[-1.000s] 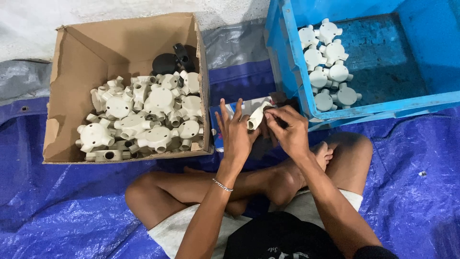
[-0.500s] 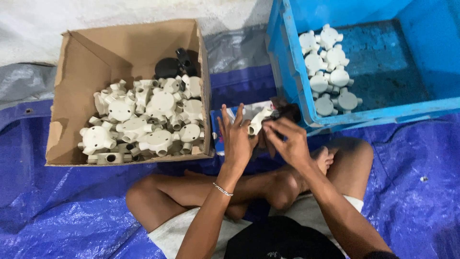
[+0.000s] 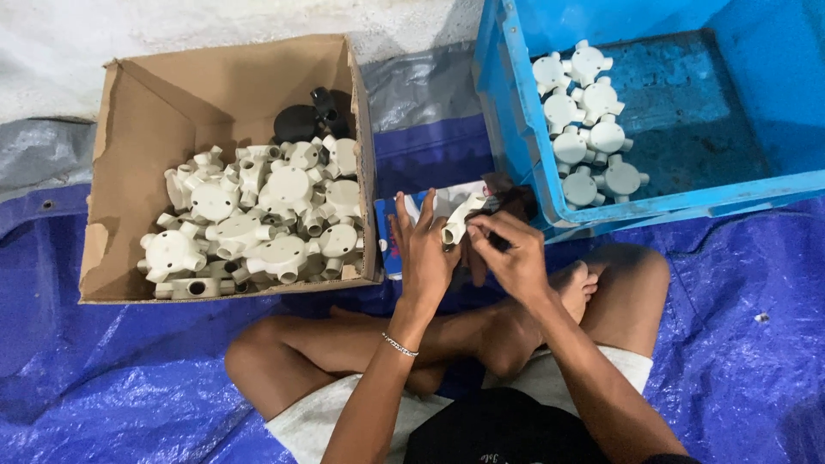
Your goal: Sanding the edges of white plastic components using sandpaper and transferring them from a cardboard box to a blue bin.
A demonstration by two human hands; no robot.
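Observation:
I sit cross-legged on a blue tarp. My left hand (image 3: 424, 249) cradles a white plastic conduit junction fitting (image 3: 459, 220), its fingers partly spread behind it. My right hand (image 3: 514, 253) pinches at the same fitting from the right; a small dark item by its fingertips is too hidden to identify. Both hands hover over a small blue and white packet (image 3: 388, 241) lying between the two containers.
A cardboard box (image 3: 129, 172) at left holds several white junction fittings and one black fitting (image 3: 309, 116). A blue plastic crate (image 3: 516, 103) at right holds several more white fittings (image 3: 584, 129). My bare legs and feet are below the hands.
Both hands stay on the fitting. They have shifted slightly, the right-hand fingers working along its right side. The view has drifted a little.

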